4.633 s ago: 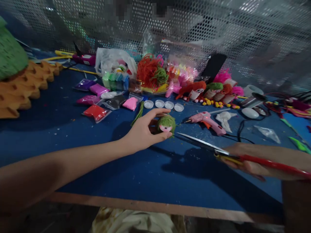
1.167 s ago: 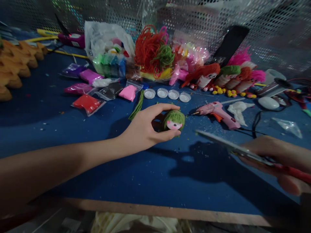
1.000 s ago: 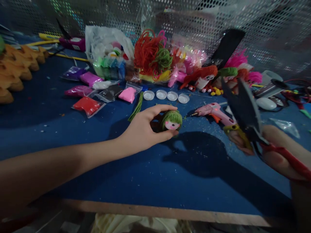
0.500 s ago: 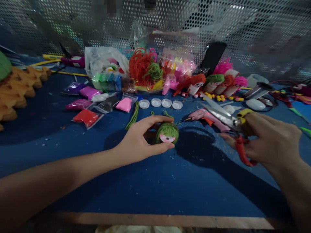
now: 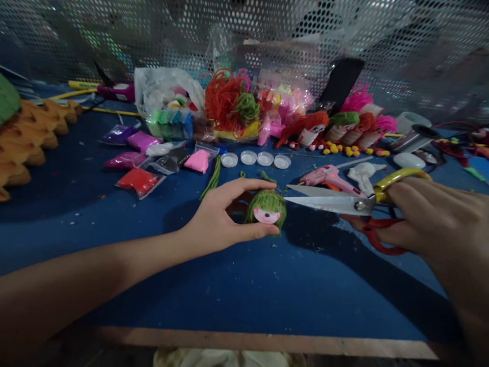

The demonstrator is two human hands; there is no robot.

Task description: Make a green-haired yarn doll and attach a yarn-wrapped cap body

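My left hand (image 5: 225,214) pinches a small doll head (image 5: 267,216) between thumb and fingers. The head has green yarn hair, a white face, pink cheeks and a dark nose. In my right hand (image 5: 428,219) is a pair of scissors (image 5: 328,204) with one yellow and one red handle loop. Its blades are a little apart, and their tips point left, close to the right side of the yarn hair. Behind the blades a pink glue gun (image 5: 332,178) lies on the blue table (image 5: 244,290).
White round caps (image 5: 248,158) lie in a row behind the doll head. Green yarn strands (image 5: 212,181) and bags of coloured clay (image 5: 139,182) are to the left. Several yarn-haired dolls (image 5: 311,130) stand at the back right. An orange egg tray (image 5: 30,137) is far left.
The scissors have swung down and level, bringing their tips left toward the doll head. The head is turned slightly, showing more of its face. My left hand keeps its hold.
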